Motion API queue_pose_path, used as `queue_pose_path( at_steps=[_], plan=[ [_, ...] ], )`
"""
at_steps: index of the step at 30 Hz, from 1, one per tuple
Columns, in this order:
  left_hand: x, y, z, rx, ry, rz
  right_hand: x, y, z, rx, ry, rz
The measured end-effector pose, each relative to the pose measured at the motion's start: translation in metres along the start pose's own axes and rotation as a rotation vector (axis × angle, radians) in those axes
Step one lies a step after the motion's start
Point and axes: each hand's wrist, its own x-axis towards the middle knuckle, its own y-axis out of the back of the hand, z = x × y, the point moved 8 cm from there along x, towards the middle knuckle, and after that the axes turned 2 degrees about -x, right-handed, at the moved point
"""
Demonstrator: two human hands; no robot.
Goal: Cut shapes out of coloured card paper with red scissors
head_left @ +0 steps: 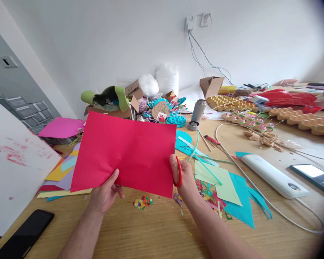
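Two hands are up over the wooden surface (156,230), both busy with one sheet of red paper (126,153). The left hand (106,194) is closed on the sheet's lower edge, the thumb lying on the front face and the other fingers curled behind it, so the paper stands raised and tilted toward the camera, clear of the surface. The right hand (184,176) is at the sheet's right edge, closed through the red handles of a pair of scissors (178,172); the handle loop shows over the thumb, and the blades point up along the paper's edge, mostly hidden, so whether they are parted or shut cannot be told.

Just below the red paper, a small heap of coloured paper dots (142,202) lies on the surface. To the right of the right hand lie a light green sheet (216,178) and a teal sheet (241,201), overlapping, with thin paper strips and scraps about them. To the left, under the red paper's corner, a stack of yellow, purple and pink sheets (59,172) spreads out. A black phone (25,233) lies near the left edge, close to the near side. Farther right are a white power bank (274,176) with its cable and a second phone (313,176), well apart from the hands.
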Motion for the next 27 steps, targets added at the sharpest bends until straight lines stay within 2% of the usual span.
queue_pose_path(
  at_steps=[11,27],
  plan=[
    [0.0008,0.0005,-0.0027,0.002,0.019,-0.008,-0.0022,0.0029,-0.0098,0.002,0.032,0.021],
    [-0.0002,0.0005,-0.0023,-0.003,0.011,0.004,-0.0006,0.0017,-0.0068,0.008,0.018,0.015]
  ],
)
